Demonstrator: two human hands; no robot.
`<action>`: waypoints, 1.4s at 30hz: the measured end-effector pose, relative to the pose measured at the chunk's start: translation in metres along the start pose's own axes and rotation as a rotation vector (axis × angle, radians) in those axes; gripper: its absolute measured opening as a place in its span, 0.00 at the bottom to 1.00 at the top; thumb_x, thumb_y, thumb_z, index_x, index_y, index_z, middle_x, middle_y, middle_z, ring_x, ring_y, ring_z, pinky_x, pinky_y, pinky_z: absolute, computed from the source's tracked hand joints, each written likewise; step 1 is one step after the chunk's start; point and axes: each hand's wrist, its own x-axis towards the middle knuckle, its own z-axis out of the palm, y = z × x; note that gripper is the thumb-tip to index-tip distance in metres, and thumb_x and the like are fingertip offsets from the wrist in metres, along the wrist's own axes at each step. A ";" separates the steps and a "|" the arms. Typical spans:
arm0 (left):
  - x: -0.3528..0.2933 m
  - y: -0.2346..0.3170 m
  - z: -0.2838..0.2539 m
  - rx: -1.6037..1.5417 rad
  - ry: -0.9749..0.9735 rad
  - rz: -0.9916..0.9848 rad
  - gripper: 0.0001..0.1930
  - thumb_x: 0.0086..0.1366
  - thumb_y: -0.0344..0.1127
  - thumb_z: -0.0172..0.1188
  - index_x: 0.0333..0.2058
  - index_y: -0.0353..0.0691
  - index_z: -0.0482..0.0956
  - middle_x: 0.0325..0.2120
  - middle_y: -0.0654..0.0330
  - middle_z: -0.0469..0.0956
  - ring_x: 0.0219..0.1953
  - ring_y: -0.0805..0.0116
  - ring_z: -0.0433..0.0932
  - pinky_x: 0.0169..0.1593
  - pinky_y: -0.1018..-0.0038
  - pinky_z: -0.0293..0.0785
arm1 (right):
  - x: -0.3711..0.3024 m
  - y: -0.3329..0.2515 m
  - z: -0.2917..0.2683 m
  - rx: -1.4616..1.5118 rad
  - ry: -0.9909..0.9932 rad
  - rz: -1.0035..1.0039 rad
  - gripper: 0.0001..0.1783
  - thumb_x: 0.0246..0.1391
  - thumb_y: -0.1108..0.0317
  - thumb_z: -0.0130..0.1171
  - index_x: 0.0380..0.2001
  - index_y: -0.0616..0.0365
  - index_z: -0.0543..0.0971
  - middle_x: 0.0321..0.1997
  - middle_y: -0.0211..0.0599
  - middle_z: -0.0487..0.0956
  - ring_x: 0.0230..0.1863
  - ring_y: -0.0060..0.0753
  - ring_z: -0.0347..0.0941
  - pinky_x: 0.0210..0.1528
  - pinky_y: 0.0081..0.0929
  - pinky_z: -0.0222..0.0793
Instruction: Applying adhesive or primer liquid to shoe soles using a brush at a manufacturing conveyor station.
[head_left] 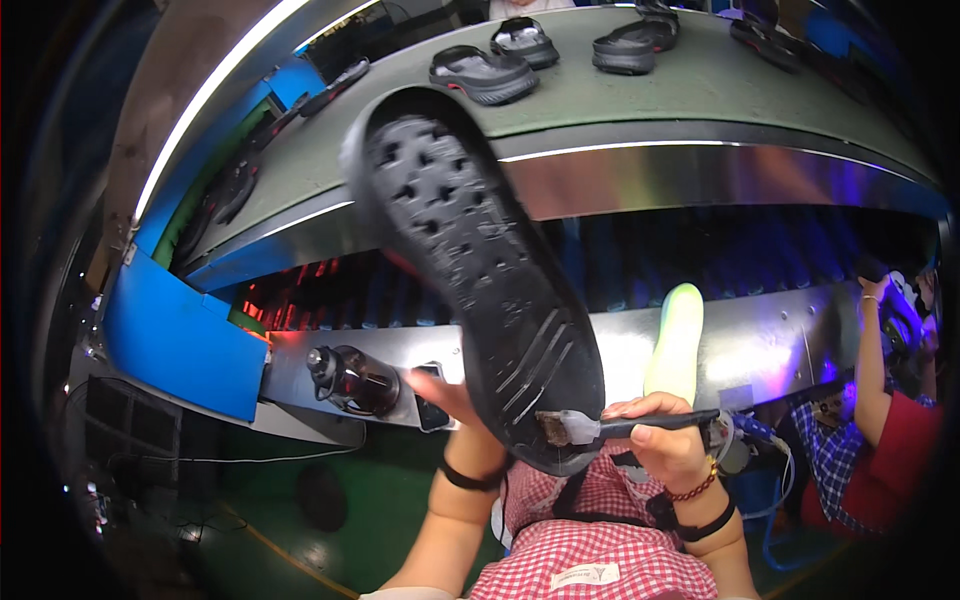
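Note:
A large black shoe sole (520,280) is held up tilted in front of me, its hollow inner side with star-shaped recesses and ribs facing me. My left hand (447,397) grips its edge near the lower end; the thumb shows and the other fingers are hidden behind the sole. In my right hand (662,440) is a brush (583,427) with a dark handle, fingers wrapped round it. Its bristles touch the inside of the sole at the lower end. Just beyond my right hand, a yellow-green sole-shaped piece (677,335) lies on the metal ledge.
Black soles (485,78) rest along the curved green conveyor (590,100) ahead. On the metal ledge (625,345) stand a dark bottle (365,382) and a phone (431,412), left of my hands. A blue machine panel (180,340) is at left. Another person (865,420) works at right.

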 end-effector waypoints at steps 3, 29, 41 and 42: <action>-0.030 -0.030 0.001 -0.155 0.247 -0.139 0.63 0.39 0.84 0.49 0.67 0.45 0.49 0.66 0.51 0.53 0.65 0.47 0.55 0.65 0.39 0.47 | -0.001 0.006 0.012 -0.284 0.072 0.024 0.12 0.52 0.82 0.57 0.41 0.70 0.78 0.45 0.48 0.80 0.45 0.31 0.77 0.51 0.24 0.72; -0.045 0.013 -0.032 -0.171 0.508 -0.833 0.27 0.64 0.42 0.50 0.56 0.27 0.67 0.50 0.44 0.74 0.49 0.56 0.76 0.57 0.64 0.70 | 0.016 -0.042 0.012 -0.942 -0.727 0.003 0.13 0.47 0.77 0.65 0.39 0.63 0.81 0.45 0.47 0.80 0.48 0.43 0.78 0.51 0.32 0.75; -0.033 0.023 -0.018 0.014 0.485 -1.100 0.29 0.66 0.45 0.50 0.60 0.31 0.62 0.53 0.47 0.71 0.51 0.61 0.75 0.55 0.67 0.71 | 0.019 -0.068 0.022 -1.269 -0.824 0.044 0.15 0.46 0.75 0.64 0.40 0.58 0.82 0.44 0.44 0.81 0.44 0.41 0.80 0.45 0.29 0.77; -0.033 0.024 -0.017 0.056 0.451 -1.106 0.29 0.67 0.46 0.50 0.60 0.32 0.62 0.53 0.47 0.72 0.50 0.61 0.76 0.55 0.68 0.71 | 0.019 -0.071 0.022 -1.352 -0.886 0.115 0.15 0.45 0.75 0.64 0.40 0.57 0.82 0.44 0.43 0.82 0.44 0.41 0.80 0.44 0.29 0.77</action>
